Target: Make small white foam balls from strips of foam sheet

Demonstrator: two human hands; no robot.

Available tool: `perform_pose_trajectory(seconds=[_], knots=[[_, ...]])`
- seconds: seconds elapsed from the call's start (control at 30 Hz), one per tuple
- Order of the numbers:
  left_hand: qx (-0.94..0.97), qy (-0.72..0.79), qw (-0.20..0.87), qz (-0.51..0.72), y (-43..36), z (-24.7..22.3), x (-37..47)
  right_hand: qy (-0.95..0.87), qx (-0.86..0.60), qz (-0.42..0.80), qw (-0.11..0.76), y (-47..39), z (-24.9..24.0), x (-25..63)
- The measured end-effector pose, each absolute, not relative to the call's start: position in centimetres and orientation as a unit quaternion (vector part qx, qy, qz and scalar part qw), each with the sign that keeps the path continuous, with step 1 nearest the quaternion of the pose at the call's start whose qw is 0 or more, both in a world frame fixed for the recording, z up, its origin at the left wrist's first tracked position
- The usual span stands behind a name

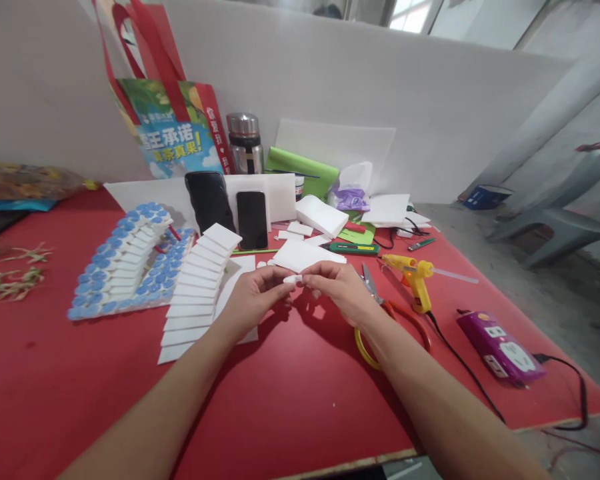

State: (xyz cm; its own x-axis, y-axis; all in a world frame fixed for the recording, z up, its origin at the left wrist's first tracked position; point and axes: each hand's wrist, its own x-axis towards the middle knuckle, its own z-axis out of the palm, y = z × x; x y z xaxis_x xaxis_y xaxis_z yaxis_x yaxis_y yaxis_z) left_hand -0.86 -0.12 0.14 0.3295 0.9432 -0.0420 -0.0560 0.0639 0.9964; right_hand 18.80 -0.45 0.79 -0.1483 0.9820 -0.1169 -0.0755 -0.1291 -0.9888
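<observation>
Between my fingertips, above the red table, is a small white piece (pixel 293 279), too small to make out its kind. My left hand (pixel 257 293) pinches its left end and my right hand (pixel 337 287) pinches the right end. Left of my left hand stands a white stepped model staircase (pixel 195 293) made of flat panels. Scissors (pixel 373 287) with red and yellow handles lie partly under my right wrist. Just beyond my hands lies a white sheet (pixel 307 255).
A yellow glue gun (pixel 417 280) and a purple power box (pixel 500 347) with cords are on the right. A blue-and-white model (pixel 125 267) is at left. Two phones (pixel 253 220) lean at the back near a steel flask (pixel 245 143). A green cutter (pixel 353 248) lies beyond my right hand.
</observation>
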Motion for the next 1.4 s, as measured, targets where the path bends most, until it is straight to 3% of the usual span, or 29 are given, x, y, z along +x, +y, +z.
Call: perform_pose_trajectory(seconds=[0.53, 0.9, 1.4], knots=[[0.531, 0.408, 0.62, 0.409, 0.0, -0.4, -0.8, -0.481, -0.485, 0.569, 0.459, -0.4, 0.7, 18.4], [0.489, 0.397, 0.652, 0.422, 0.2, -0.9, -0.6, -0.572, -0.524, 0.461, 0.431, -0.7, 0.9, 18.2], [0.5, 0.412, 0.624, 0.438, 0.1, -1.3, -0.2, -0.597, -0.507, 0.442, 0.436, -0.9, 1.0, 18.0]])
